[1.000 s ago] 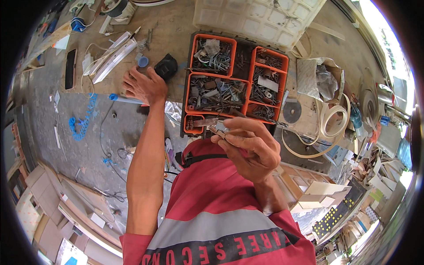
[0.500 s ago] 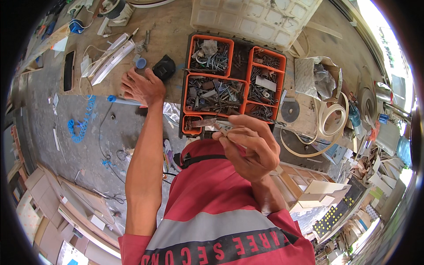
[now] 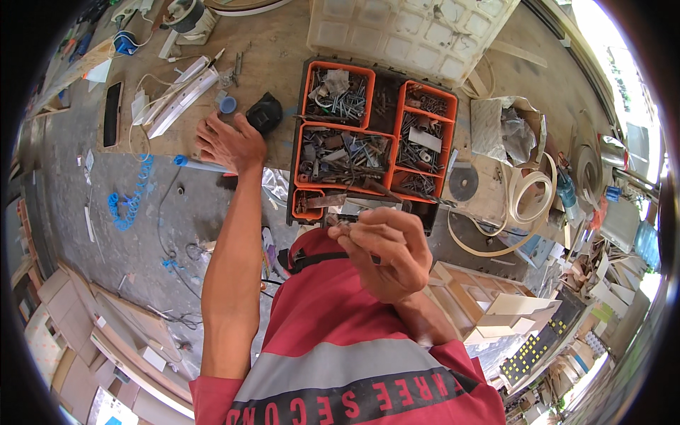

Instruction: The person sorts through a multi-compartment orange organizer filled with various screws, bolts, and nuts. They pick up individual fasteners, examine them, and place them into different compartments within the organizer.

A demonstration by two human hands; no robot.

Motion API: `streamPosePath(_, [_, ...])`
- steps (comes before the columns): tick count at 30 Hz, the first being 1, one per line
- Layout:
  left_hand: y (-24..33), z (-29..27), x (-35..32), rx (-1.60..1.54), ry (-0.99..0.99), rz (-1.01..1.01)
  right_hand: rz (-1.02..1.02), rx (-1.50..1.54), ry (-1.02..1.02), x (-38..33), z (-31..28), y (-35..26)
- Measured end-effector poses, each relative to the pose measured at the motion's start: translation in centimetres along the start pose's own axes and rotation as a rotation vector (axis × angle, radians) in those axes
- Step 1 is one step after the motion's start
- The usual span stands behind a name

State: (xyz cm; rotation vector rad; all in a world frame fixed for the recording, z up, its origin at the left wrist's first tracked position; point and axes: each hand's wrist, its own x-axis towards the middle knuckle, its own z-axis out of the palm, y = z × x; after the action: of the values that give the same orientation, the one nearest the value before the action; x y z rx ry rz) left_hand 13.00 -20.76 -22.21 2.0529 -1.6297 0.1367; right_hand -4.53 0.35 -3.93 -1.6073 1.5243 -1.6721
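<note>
Pinched between the thumb and fingers of my right hand [image 3: 389, 255] is a small dull metal piece [image 3: 340, 226], its exact kind too small to tell. That hand hovers just in front of the near edge of a black organizer case [image 3: 292, 163]. My left hand [image 3: 232, 142] lies on the table edge, fingers spread and holding nothing. Beside it are a black rounded object [image 3: 264, 113], like a tape measure, and a blue round cap [image 3: 227, 105]. Orange bins [image 3: 347, 125] in the case hold screws, bits and mixed hardware.
The case's translucent lid [image 3: 411, 35] leans open at the back. To the right are a cardboard box [image 3: 489, 127] with plastic in it, a dark disc [image 3: 464, 183] and coiled edging strip [image 3: 531, 195]. A phone [image 3: 112, 115] and white metal rails [image 3: 180, 99] lie at left.
My right hand has moved a little to the left and nearer to me, with the small metal piece still pinched. The left hand stays in place.
</note>
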Motion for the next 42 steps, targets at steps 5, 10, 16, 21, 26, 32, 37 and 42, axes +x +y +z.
streamPosePath(5, [-2.2, 3.1, 0.0, 0.236, 0.12, 0.086, 0.0, 0.046, -0.036, -0.4, 0.0, 0.0])
streamPosePath(10, [-2.1, 2.3, 0.2, 0.155, 0.046, 0.013, 0.194, -0.223, 0.214, -1.9, -4.9, 3.8])
streamPosePath(16, [-2.7, 3.1, 0.1, 0.108, 0.045, 0.015, 0.696, -0.442, 0.607, -7.4, -15.2, 7.7])
streamPosePath(21, [-3.3, 3.6, 0.6, 0.125, 0.039, 0.021, 0.738, -0.526, 0.765, -8.6, -21.0, 12.7])
streamPosePath(26, [-3.1, 3.6, 0.7, 0.097, 0.059, 0.018, 0.682, -0.474, 1.025, -9.1, -21.0, 15.2])
streamPosePath(32, [-2.6, 3.4, 0.3, 0.204, 0.073, 0.012, 0.716, -0.439, 1.087, -15.8, -17.2, 16.1])
streamPosePath(37, [-1.5, 2.0, 0.2, 0.129, 0.052, 0.023, 0.626, -0.45, 0.998, -11.4, -15.2, 12.8])
streamPosePath(42, [-1.0, 1.1, 0.0, 0.045, 0.021, 0.028, 0.424, -0.421, 0.776, -5.5, -12.6, 10.4])
